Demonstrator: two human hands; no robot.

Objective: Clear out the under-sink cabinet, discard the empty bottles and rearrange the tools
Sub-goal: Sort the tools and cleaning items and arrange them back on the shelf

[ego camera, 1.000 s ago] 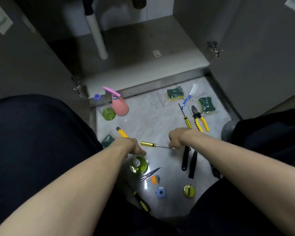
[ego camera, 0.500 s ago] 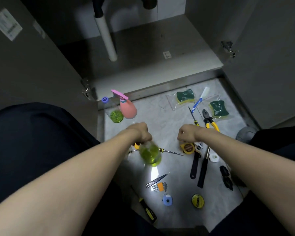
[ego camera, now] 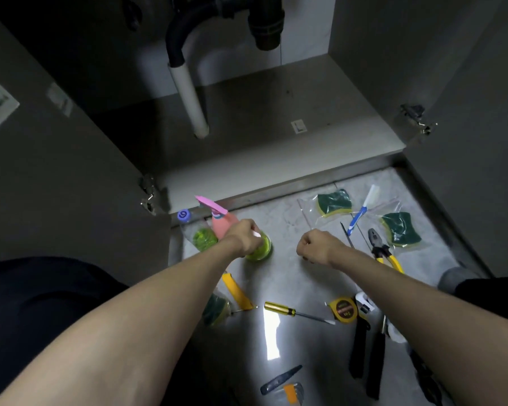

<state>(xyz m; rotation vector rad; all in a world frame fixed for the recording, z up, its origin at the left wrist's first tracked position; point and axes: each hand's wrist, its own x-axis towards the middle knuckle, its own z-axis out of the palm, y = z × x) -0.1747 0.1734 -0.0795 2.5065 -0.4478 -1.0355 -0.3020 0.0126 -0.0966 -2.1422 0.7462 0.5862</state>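
My left hand (ego camera: 246, 237) grips the top of a clear bottle of green liquid (ego camera: 261, 249), held upright just right of the pink spray bottle (ego camera: 222, 224). Left of that stands a clear bottle with a blue cap (ego camera: 195, 231) and green liquid. My right hand (ego camera: 314, 247) hovers over the floor as a fist and holds nothing. Tools lie on the marble floor: a yellow-handled screwdriver (ego camera: 282, 309), a yellow tape measure (ego camera: 344, 309), yellow pliers (ego camera: 384, 254) and a yellow utility knife (ego camera: 236, 290). The cabinet floor (ego camera: 276, 142) is bare.
Two bagged green sponges (ego camera: 333, 203) (ego camera: 401, 229) and a blue toothbrush (ego camera: 361, 212) lie at the right. A third sponge (ego camera: 216, 309) sits near my left arm. Black-handled tools (ego camera: 367, 353) lie at lower right. A white drain pipe (ego camera: 191, 104) hangs in the cabinet between both open doors.
My left hand lifted the green bottle from the lower floor and carried it forward to beside the pink spray bottle. My right hand left the screwdriver tip and moved forward, fingers curled.
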